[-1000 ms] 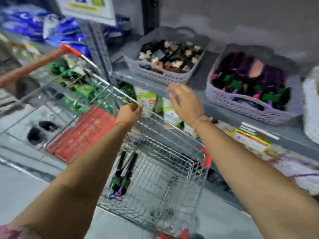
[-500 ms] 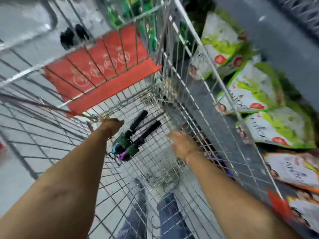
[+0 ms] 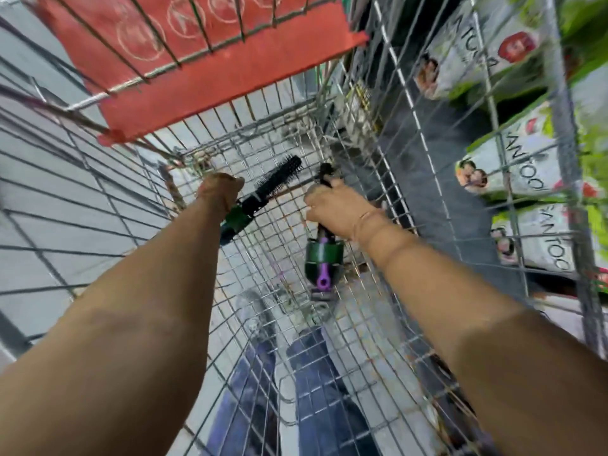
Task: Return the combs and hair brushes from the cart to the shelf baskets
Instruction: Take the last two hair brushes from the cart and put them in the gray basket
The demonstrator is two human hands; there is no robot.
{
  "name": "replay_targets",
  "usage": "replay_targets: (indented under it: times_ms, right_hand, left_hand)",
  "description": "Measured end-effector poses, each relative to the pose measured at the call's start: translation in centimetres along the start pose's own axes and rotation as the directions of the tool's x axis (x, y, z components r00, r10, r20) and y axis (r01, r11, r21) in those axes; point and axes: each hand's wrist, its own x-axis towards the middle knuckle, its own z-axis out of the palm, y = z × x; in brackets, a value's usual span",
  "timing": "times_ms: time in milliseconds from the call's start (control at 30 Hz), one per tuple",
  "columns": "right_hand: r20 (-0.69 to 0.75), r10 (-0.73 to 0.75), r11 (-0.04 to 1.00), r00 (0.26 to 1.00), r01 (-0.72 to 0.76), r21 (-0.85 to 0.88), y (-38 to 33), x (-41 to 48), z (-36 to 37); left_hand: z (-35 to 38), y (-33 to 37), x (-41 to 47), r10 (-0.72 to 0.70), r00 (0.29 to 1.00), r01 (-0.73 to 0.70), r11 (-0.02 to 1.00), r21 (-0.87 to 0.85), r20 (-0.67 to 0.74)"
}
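Pick-up step, deep in the silver wire shopping cart (image 3: 388,133): left hand (image 3: 218,192) closed on a black round-bristle brush (image 3: 263,194) pointing to 2 o'clock, right hand (image 3: 332,209) gripping a second green-and-purple-handled brush (image 3: 322,261); next, probably lift both clear toward the shelf baskets.

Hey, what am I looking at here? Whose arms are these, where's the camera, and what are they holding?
The camera sits on a person's head, looking down at their own bare arms, so there is no machine. Both arms reach into a wire shopping cart with a red flap at its far end. The left hand grips a round black hair brush by its handle. The right hand is closed around a second brush, which has a green label and purple handle end. Packaged goods show through the cart's right side.
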Motion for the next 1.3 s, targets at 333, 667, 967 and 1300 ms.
replay_targets:
  times_ms: [333, 667, 967, 1300]
  right_hand:
    - [0.312, 0.710, 0.100, 0.632, -0.529, 0.843, -3.8, -6.2, 5.4]
    - [0.582, 0.635, -0.605, 0.508, -0.141, 0.784, -7.6, -3.9, 5.2]
    - [0.636, 0.659, -0.710, 0.402, 0.052, 0.703, -8.5, -8.8, 6.9]
    - [0.482, 0.831, -0.513, 0.277, 0.716, 0.473, -14.7, -18.3, -1.7]
  left_hand:
    - [3.7, -2.0, -3.1, 0.073, 0.997, -0.073, 0.997, 0.023, -0.005]
    - [6.8, -2.1, -4.6, -0.083, 0.997, 0.077, 0.914, -0.399, 0.001]
    - [4.9, -1.3, -8.1, 0.176, 0.911, 0.121, 0.752, -0.648, 0.373]
    - [-4.5, 3.3, -17.4, 0.587, 0.482, -0.205, 0.797, -0.568, 0.650]
